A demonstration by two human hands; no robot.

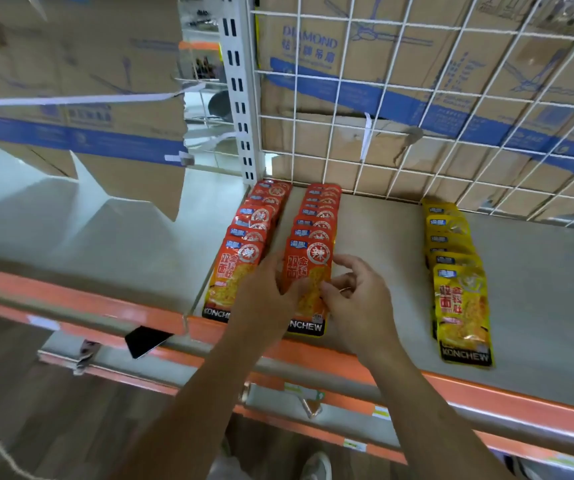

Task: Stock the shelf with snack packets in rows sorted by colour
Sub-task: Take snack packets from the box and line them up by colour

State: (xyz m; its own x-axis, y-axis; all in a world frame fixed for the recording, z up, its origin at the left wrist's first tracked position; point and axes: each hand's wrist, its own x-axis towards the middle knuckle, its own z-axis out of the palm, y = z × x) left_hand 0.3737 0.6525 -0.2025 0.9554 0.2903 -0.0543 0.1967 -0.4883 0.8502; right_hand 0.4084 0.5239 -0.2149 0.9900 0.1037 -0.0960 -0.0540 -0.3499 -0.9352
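Both hands hold one packet. The left hand (266,292) has its fingers curled over the left edge of the front red packet (308,268), and the right hand (358,299) pinches the packet's right edge between thumb and bent fingers (a ring shows on one finger). The packet lies flat, with its lower end at the shelf's orange front lip (161,315).

Head view, all places taken from the white slotted upright (240,98). The held packet leads the second red row (318,211), which runs forward from just right of the upright's foot. The first red row (256,230) starts directly at that foot and lies beside the second, with a narrow strip of grey shelf (382,237) between them. The packets in each row overlap like tiles. Well to the right of the upright is the yellow row (451,244), apart from both red rows. A white wire grid (417,98) stands just right of the upright, with cardboard boxes (313,46) behind it. Below and left of the upright, a black flat card (147,339) sticks out under the lip.
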